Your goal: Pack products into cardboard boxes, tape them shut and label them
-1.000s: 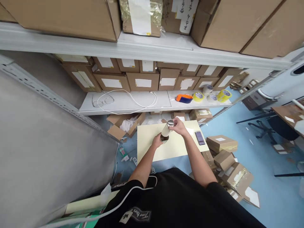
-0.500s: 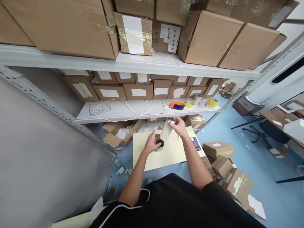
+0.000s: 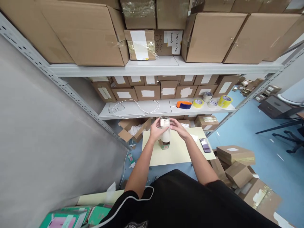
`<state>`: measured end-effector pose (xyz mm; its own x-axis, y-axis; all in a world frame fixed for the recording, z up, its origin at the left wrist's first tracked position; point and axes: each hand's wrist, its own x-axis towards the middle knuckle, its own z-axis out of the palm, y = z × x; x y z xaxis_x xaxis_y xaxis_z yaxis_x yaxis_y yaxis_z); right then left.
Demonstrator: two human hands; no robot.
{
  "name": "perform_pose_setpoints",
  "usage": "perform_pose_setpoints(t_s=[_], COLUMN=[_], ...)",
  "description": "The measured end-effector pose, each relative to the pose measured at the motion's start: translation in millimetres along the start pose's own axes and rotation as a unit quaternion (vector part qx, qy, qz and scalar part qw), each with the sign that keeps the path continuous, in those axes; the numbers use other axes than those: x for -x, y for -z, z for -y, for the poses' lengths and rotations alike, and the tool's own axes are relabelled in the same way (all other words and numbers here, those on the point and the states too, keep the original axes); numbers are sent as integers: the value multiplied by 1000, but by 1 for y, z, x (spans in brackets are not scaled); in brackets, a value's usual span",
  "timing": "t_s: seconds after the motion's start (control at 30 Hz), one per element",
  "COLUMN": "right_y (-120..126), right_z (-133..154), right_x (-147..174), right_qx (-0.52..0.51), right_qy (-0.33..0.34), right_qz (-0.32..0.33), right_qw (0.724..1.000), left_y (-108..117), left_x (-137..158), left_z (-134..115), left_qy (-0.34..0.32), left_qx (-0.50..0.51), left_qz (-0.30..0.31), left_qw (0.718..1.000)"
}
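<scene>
Between my two hands stands a white cylindrical container (image 3: 166,135) with a dark shiny top. My left hand (image 3: 156,129) is closed on its left side, thumb across the front. From the right, my right hand (image 3: 178,128) touches it with the fingers curved around its upper part. Below the container sits a small green and brown open box (image 3: 165,146) on the pale yellow table (image 3: 154,158). I cannot tell whether the container's lower end is inside the box or just in front of it. To the right a phone (image 3: 205,145) lies on the tabletop.
Behind the table, a grey shelf (image 3: 140,109) holds glasses (image 3: 116,108), a white cable, an orange and blue tape dispenser (image 3: 184,105) and tape rolls (image 3: 225,101). An open carton (image 3: 125,135) is at left. Cardboard boxes (image 3: 239,174) are heaped on the floor at right.
My left hand has left the small box and come up to the white container. The container is now more upright above the box, with both hands around it. The view has shifted.
</scene>
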<state>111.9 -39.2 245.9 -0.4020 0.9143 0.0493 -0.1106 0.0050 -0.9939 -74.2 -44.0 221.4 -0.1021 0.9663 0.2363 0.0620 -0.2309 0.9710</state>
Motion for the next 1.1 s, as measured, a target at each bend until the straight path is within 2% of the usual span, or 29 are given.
perform_pose_setpoints(t_s=[0.1,0.2,0.3,0.37,0.43,0.53,0.6,0.7,0.77,0.87,0.93,1.03,1.1], right_y=[4,-1,-8,-10,-8,-2,2,4,4,3,2,0,-1], right_z=[-11,-23,-28,-27,-24,-18,-17,-20,-22,-24,-24,-27,-30], right_x=[14,19,19,21,25,31,32,32,32,31,30,28,27], right_qx=[-29,-24,37,65,49,0,4,55,60,24,31,74,72], right_qy=[-54,-46,1,18,14,-5,-4,10,14,10,9,21,30], right_qz=[69,26,-65,-91,-63,0,-14,-77,-69,-27,-47,-104,-95], right_qw=[996,998,997,994,997,1000,1000,995,996,999,998,992,992], left_y=[5,1,-9,-16,-21,-26,-27,-28,-27,-26,-24,-23,-22], left_x=[-4,-5,-5,-6,-9,-14,-17,-19,-19,-20,-20,-22,-23], left_z=[-2,-12,-24,-29,-31,-32,-32,-33,-33,-35,-35,-34,-31], left_qy=[31,37,32,40,52,54,52,61,70,75,61,44,42], left_qx=[105,146,116,85,79,113,115,71,57,69,69,64,73], left_qz=[35,69,58,29,20,49,56,27,17,56,80,75,80], left_qw=[993,986,991,995,995,991,990,995,996,993,993,994,993])
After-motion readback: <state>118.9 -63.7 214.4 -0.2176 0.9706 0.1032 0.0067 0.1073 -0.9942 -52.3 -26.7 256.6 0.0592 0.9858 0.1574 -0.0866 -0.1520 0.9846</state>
